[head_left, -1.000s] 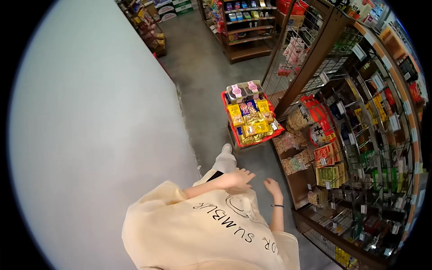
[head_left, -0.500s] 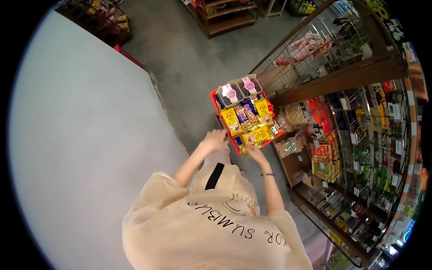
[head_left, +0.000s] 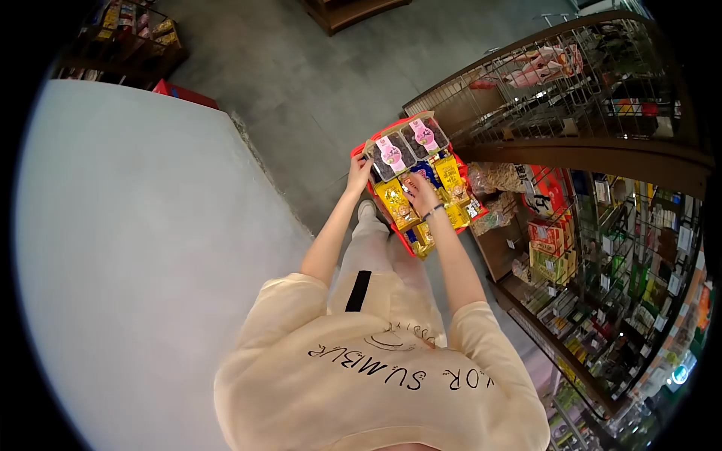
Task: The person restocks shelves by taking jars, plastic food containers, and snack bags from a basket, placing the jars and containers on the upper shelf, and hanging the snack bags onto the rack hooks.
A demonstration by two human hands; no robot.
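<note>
The left clear plastic box with dark contents and a pink-and-white label (head_left: 391, 155) lies at the far end of the red basket (head_left: 478, 218). The left hand (head_left: 359, 174) has its fingers bent at the box's outer edge; the right hand's (head_left: 423, 195) reach in just below it, among yellow packets (head_left: 396, 203) — whether either grasps, I cannot tell. Grey floor (head_left: 301, 113) opens beyond — the brown wire rack (head_left: 587, 154) crowds the right.

Both forearms are reaching forward from the body, the left hand (head_left: 359, 174) curling its fingers, the right hand (head_left: 420, 192) angling inward, a band circling its wrist.
</note>
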